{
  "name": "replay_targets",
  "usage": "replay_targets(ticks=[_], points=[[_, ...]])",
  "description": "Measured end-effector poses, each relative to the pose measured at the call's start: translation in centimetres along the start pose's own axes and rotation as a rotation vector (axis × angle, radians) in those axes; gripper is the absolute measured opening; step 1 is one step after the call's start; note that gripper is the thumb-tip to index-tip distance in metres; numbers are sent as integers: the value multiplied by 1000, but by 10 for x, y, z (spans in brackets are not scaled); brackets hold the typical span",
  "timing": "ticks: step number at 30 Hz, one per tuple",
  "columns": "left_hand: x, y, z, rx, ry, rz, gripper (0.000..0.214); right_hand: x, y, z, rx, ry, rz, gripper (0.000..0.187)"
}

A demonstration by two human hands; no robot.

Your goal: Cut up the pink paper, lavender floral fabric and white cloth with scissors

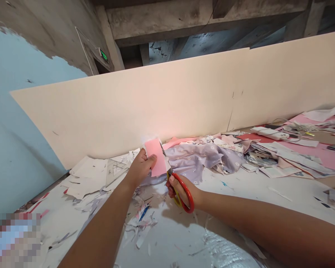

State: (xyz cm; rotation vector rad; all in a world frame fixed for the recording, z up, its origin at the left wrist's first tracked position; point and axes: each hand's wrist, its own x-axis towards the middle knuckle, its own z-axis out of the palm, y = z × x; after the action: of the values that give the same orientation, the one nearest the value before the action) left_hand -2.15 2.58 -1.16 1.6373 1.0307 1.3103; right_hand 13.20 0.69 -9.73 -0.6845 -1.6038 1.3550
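A piece of pink paper (156,158) is pinched upright between the thumb and fingers of my left hand (141,167). My right hand (184,191) grips a pair of scissors (188,199) with red and yellow handles. The blades point up and away, along the right edge of the paper, where a narrow white strip shows. Behind and below both hands lies lavender cloth (192,160) with small white flowers. Paper scraps (141,223) are scattered on the white table under my left wrist.
A pale board (162,100) stands along the table's far edge. To the left lie a clear set square (115,171) and a torn white sheet (86,178). Paper stacks (268,156), a white power strip (269,133) and pink sheets (329,154) are on the right.
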Motion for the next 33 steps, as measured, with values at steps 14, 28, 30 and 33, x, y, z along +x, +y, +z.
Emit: replay_targets(ticks=[14, 28, 30, 33], points=[[-1, 0, 2, -35, -33, -8, 33, -2, -7, 0, -2, -15, 25, 53], [1, 0, -1, -80, -31, 4, 32, -3, -8, 1, -39, -7, -4, 49], [0, 1, 0, -76, -33, 1, 31, -3, -9, 2, 4, -19, -6, 49], [-1, 2, 0, -61, -34, -11, 33, -2, -10, 4, 36, -6, -4, 49]])
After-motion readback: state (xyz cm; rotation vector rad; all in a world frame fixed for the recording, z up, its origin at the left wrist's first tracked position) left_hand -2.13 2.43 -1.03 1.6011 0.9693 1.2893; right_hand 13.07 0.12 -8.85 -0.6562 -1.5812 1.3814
